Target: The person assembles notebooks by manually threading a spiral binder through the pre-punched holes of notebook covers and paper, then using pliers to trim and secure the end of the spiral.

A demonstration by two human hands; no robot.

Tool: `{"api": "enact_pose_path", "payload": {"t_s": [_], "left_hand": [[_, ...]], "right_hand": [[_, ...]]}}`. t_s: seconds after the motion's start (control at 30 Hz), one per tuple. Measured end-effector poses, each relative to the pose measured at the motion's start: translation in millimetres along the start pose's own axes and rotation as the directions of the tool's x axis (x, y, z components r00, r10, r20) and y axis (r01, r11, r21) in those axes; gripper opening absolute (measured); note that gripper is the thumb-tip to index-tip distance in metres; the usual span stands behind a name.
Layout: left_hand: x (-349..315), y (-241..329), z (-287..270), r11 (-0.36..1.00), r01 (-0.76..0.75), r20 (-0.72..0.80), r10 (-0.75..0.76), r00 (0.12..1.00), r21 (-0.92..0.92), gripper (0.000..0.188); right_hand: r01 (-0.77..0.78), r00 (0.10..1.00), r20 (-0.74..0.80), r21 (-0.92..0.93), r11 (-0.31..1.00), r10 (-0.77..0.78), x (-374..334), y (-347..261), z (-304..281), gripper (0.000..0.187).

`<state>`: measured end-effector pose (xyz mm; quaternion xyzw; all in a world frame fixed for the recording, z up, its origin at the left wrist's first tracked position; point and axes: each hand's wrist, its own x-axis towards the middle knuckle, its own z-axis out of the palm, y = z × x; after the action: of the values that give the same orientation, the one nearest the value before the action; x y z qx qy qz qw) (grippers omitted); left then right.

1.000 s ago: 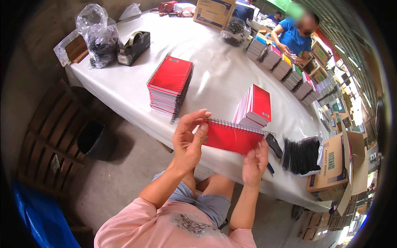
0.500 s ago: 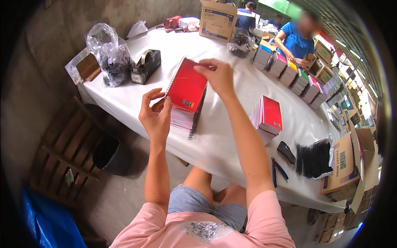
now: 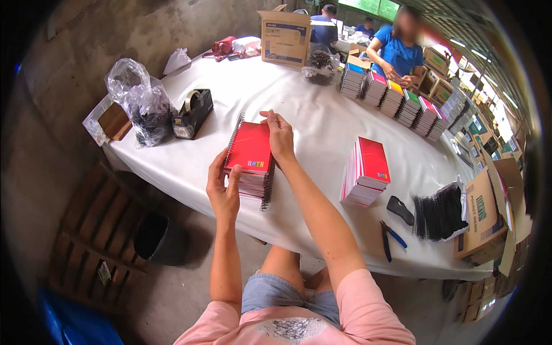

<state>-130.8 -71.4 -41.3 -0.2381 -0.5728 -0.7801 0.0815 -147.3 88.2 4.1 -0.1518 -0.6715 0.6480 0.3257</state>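
Note:
A red spiral-bound notebook point(image 3: 250, 144) lies on top of a stack of notebooks point(image 3: 253, 183), square with the pile. Black wire coils point(image 3: 267, 192) show along the right side, and another coil runs up the left edge. My left hand point(image 3: 223, 185) grips the near left side, thumb on the red cover and fingers down along the coil edge. Against the far right side rests my right hand point(image 3: 280, 137), its fingers loosely stretched past the cover's corner. Part of its thumb side is hard to make out.
To the right stand another red notebook stack point(image 3: 368, 172), pliers point(image 3: 391, 238), a black tool point(image 3: 400, 210), a coil bundle point(image 3: 438, 211) and a carton point(image 3: 483, 213). A tape dispenser point(image 3: 193, 114) and plastic bag point(image 3: 146, 109) sit left. A co-worker point(image 3: 399, 49) stands beyond notebook rows point(image 3: 376, 89).
The top red notebook, held raised and tilted before, now lies flat on the stack. My right hand has let go of its far corner and moved down to the side.

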Motion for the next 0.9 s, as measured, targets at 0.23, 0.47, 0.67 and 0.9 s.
{"api": "enact_pose_path", "payload": {"t_s": [0.23,0.47,0.67,0.9], "left_hand": [[3.0,5.3,-26.4,0.991,-0.119,-0.139,0.127,0.982,0.066,0.047],[-26.0,68.5,12.9,0.924,-0.370,-0.283,0.381,0.880,0.096,0.033],[-62.9,85.0,70.3,0.842,-0.539,0.120,0.536,0.836,-0.009,0.037],[-91.9,58.3,127.8,0.870,0.404,0.451,-0.250,0.857,-0.284,0.044]], "right_hand": [[0.281,0.793,-0.114,-0.804,0.525,-0.599,-35.7,-42.0,-81.7,0.042],[-0.446,0.892,-0.412,-0.741,0.501,0.186,-92.9,-55.5,-257.5,0.067],[-0.205,0.855,-0.407,-0.834,0.513,-0.320,-104.0,-57.6,-265.4,0.042],[0.151,0.957,-0.201,-0.275,0.950,-0.210,-184.0,-55.4,-192.6,0.037]]}}
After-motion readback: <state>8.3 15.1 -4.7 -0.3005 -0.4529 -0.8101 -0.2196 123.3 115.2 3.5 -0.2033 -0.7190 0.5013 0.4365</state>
